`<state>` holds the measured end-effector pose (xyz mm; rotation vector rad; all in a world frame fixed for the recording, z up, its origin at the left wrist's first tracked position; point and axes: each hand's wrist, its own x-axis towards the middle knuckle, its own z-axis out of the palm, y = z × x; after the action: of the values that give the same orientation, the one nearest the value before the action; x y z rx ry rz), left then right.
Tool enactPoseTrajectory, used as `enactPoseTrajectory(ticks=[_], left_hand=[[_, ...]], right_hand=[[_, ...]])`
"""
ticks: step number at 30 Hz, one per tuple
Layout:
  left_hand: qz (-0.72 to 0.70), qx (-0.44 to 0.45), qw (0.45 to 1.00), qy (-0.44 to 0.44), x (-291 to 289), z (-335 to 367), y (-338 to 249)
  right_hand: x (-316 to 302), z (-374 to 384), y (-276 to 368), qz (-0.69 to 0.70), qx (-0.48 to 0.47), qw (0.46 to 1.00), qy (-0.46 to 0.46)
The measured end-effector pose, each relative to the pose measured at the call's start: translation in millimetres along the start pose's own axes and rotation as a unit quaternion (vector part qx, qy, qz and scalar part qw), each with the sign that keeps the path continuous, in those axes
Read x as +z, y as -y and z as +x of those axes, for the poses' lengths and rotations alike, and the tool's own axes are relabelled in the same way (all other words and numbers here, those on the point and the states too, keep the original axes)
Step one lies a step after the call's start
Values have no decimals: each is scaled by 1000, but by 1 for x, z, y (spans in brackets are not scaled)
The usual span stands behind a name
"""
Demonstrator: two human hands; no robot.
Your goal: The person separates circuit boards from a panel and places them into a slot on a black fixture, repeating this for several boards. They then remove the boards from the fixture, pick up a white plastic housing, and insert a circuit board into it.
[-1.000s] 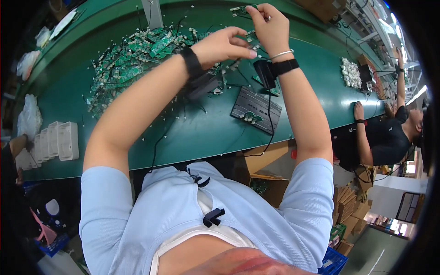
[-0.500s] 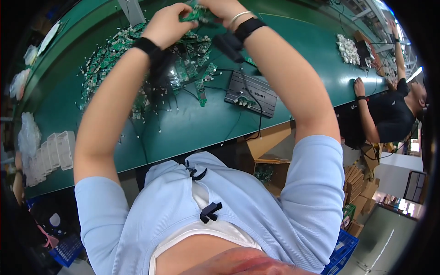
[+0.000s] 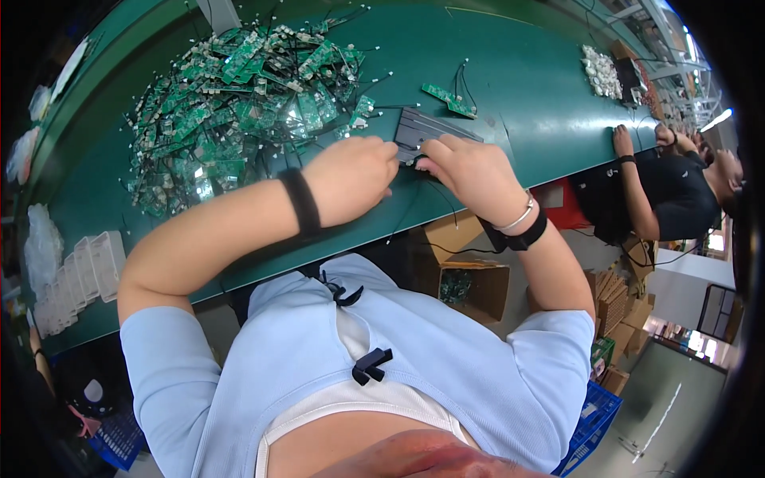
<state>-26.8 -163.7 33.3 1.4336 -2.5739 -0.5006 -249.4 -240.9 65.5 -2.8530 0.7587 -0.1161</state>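
My left hand point(image 3: 355, 179) is closed in a pinch at the near left corner of a black grooved block point(image 3: 430, 127); its fingertips face the right hand, and what they hold is hidden. My right hand point(image 3: 474, 177) is closed too, thumb against fingers, over the block's near edge. A small dark piece point(image 3: 415, 162) shows at its fingertips, too small to name. Beyond the block lies a single green circuit board point(image 3: 450, 100) with black wires. Left of the block spreads a large heap of wired circuit boards point(image 3: 247, 103).
White plastic trays point(image 3: 92, 267) stand at the table's left end. White small parts point(image 3: 602, 73) lie at the far right, near a co-worker in black point(image 3: 685, 195). Below the table's near edge stands an open cardboard box point(image 3: 486, 287) with green boards inside.
Both hands have come down toward me from the far side of the heap to the black block. The green board they held there is no longer visible in them.
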Motion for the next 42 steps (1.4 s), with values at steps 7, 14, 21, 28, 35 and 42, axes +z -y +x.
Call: enactPoseTrajectory(ticks=[7, 14, 21, 28, 35, 42], left_hand=[[82, 30, 991, -100, 42, 6, -5], [81, -11, 997, -4, 22, 2, -19], [98, 16, 986, -132, 18, -1, -11], [33, 32, 992, -116, 15, 14, -10], [106, 46, 976, -187, 36, 61, 1], [39, 39, 998, -35, 13, 102, 14]], right_hand=[[41, 13, -50, 125, -17, 988, -91], [-4, 83, -93, 240, -4, 969, -52], [-49, 122, -95, 323, 75, 940, -84], [12, 55, -141, -15, 152, 986, 63], [11, 61, -107, 294, 101, 947, -85], [21, -57, -73, 160, 396, 904, -25]])
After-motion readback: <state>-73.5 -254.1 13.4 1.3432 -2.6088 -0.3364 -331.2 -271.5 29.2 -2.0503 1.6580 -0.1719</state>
